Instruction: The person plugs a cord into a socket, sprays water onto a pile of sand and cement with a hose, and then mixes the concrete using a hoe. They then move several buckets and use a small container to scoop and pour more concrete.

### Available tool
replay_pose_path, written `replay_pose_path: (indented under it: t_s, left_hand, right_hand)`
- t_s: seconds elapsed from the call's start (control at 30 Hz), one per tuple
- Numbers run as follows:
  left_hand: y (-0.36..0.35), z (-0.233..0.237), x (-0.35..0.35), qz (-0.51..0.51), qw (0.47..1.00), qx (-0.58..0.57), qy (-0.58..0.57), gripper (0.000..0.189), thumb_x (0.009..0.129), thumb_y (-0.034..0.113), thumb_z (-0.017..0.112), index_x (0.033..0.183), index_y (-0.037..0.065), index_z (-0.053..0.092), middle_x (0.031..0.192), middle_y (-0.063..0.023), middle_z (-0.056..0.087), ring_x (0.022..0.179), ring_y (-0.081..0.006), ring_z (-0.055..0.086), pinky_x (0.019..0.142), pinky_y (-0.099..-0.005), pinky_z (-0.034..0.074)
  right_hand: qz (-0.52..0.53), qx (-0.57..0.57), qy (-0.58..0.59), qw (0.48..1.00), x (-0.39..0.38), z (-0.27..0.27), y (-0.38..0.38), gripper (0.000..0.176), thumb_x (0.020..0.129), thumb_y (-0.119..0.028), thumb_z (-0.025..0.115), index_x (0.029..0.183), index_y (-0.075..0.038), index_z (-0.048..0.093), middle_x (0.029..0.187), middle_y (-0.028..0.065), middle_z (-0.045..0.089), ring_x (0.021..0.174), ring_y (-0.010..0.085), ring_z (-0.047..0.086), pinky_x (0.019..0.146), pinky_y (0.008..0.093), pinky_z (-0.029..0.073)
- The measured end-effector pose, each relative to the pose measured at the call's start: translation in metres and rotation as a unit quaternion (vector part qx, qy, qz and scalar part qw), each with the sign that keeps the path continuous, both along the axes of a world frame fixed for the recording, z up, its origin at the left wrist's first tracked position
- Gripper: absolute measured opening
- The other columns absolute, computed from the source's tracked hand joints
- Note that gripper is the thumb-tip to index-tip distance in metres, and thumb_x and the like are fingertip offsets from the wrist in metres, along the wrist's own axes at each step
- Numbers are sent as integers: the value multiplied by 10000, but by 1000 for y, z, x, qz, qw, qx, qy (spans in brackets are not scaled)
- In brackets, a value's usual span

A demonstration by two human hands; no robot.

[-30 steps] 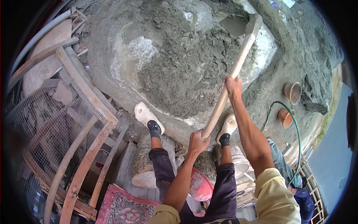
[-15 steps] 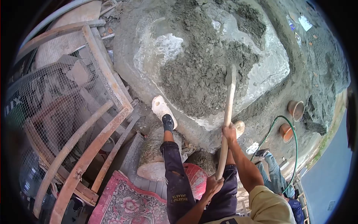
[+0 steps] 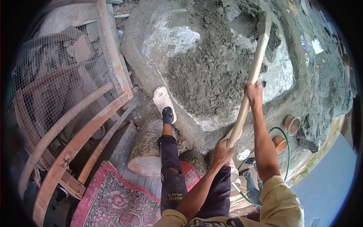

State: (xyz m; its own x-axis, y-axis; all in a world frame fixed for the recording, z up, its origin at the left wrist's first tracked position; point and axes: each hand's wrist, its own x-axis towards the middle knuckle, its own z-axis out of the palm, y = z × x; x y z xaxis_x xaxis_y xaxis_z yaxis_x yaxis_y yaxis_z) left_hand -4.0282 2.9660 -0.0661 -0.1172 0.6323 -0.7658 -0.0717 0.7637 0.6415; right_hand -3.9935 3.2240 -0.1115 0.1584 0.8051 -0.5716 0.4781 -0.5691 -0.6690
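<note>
Both of my hands hold the wooden handle of a hoe, which slants up and to the right. My left hand grips near the handle's lower end, close to my right thigh. Farther up the shaft, my right hand is wrapped round it with the arm stretched forward. The hoe's head reaches the far right part of a heap of wet grey mortar; its blade is mostly hidden. The mortar lies on a pale, wet mixing patch with a shallow pool beside the hoe's head.
My left foot, in a white shoe, stands at the patch's near edge. Wooden frames with wire mesh and logs are to the left, above a red floral rug. Pots, a green hose and another person's legs are at right.
The hoe's head has moved farther away and right, from the heap's middle to its far right. Both hands have gone forward with the handle, and the right arm is straighter.
</note>
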Motion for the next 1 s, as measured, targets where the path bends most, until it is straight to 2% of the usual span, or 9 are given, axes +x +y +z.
replay_pose_path:
  t_s: [0.1,0.27,0.37,0.43,0.5,0.57,0.63,0.73,1.0]
  left_hand:
    - [12,0,13,88,996,-15,13,170,756,93,649,863,-35,619,655,-124,620,565,-197,594,553,-332,471]
    - [-96,39,58,193,965,-177,-12,172,735,81,602,833,-60,591,596,-90,573,459,-120,518,467,-304,426]
    - [-52,87,32,56,983,-171,-36,223,718,58,563,905,-59,593,611,-129,569,495,-186,551,494,-336,445]
    - [-36,132,32,-2,981,-187,-51,355,714,74,561,1054,-32,562,793,-215,619,756,-313,628,681,-381,487]
    - [-46,171,16,-89,963,-233,-105,375,714,99,575,1065,-32,556,841,-212,634,792,-316,632,710,-365,482]
    - [-92,180,-9,-64,992,-82,-73,333,718,126,590,1014,-27,580,823,-216,632,772,-318,633,701,-371,483]
    - [-91,177,-81,-165,961,-188,-118,288,711,130,607,954,-24,594,788,-214,626,744,-306,639,685,-383,486]
    - [-97,121,-160,-296,955,-20,1,225,693,142,639,858,-9,610,730,-242,611,733,-397,616,651,-440,485]
    - [-77,6,-225,-315,941,35,122,268,677,152,668,926,61,628,789,-227,629,785,-408,609,683,-472,485]
  right_hand:
    - [92,-85,-8,992,-27,-31,4,165,772,-113,547,846,32,522,547,83,549,421,171,538,410,311,442]
    - [184,-266,-81,943,14,-139,-172,137,752,-97,504,800,28,536,586,115,557,468,202,571,457,336,467]
    - [3,-348,144,926,23,-82,-151,66,759,-72,507,750,-11,530,583,87,528,443,194,529,448,321,459]
    - [-37,-364,169,915,37,-36,-137,55,784,-49,484,770,-5,515,592,72,502,447,179,492,434,307,437]
    - [-80,-395,188,896,52,1,-158,51,809,-25,460,790,0,500,602,58,475,451,165,454,420,293,416]
    - [-150,-347,201,904,59,18,-174,24,799,-11,481,800,9,493,605,61,479,455,163,454,413,295,421]
    - [-237,-277,184,913,38,30,-191,8,785,7,499,781,8,491,593,58,471,450,170,458,407,305,425]
    - [-303,-197,194,912,0,31,-196,41,784,6,521,771,5,483,577,61,471,454,190,485,436,320,459]
    - [-380,-16,200,903,-35,37,-171,92,823,-43,531,823,16,461,633,97,500,502,214,520,457,336,485]
